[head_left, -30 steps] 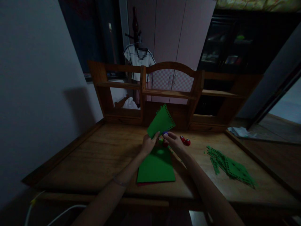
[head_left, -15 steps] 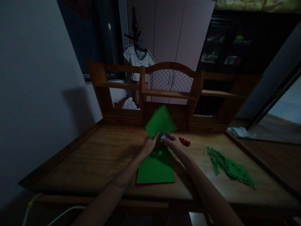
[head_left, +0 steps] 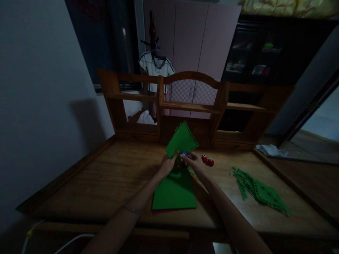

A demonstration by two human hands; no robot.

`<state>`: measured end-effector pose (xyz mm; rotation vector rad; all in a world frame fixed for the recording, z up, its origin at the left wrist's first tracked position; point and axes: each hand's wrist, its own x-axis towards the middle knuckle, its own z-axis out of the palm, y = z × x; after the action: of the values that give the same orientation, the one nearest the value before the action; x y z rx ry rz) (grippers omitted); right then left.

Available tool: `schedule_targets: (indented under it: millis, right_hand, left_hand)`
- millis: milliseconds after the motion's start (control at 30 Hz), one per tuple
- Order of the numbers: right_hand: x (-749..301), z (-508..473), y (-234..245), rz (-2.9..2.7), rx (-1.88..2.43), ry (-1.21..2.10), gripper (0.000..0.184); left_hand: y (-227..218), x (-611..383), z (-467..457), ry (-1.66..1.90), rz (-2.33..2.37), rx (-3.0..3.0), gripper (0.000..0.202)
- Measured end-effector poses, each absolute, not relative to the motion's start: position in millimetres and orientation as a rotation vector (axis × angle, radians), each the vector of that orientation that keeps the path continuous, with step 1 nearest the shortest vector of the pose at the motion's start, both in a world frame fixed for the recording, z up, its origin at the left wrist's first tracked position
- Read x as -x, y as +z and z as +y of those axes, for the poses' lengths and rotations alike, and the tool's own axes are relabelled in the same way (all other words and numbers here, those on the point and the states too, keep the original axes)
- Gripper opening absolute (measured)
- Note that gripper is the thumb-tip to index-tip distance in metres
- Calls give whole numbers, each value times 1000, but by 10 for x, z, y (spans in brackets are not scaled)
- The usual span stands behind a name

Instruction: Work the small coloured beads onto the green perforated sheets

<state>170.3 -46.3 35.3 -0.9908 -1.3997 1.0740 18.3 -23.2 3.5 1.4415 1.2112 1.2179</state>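
Note:
My left hand (head_left: 168,165) pinches the lower corner of a green paper sheet (head_left: 181,139), which is tilted up and has small holes along its outer edges. Closed around a small purple craft punch (head_left: 185,154) at the sheet's lower right edge is my right hand (head_left: 195,161). A red piece (head_left: 185,164) shows just beneath the punch, partly hidden by the fingers. Under both hands lies a stack of plain green paper (head_left: 174,192), with a red edge showing at its bottom.
Two small red punches (head_left: 207,160) stand right of my right hand. Farther right lies a pile of perforated green sheets and strips (head_left: 261,190). Green scraps (head_left: 191,171) dot the table beside the stack. A wooden shelf unit (head_left: 189,106) borders the table's back.
The held green sheet has turned slightly and its left corner has shifted right. Both hands stay nearly in place, with the punch at the sheet's edge. The camera view has tipped slightly.

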Motion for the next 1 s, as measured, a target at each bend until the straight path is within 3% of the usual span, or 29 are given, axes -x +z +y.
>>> schedule_targets:
  millis: [1000]
  right_hand:
    - [-1703,-474,346,-1397,1034,1064,33]
  left_hand:
    - [91,-126,-242,1121,1291,-1700,57]
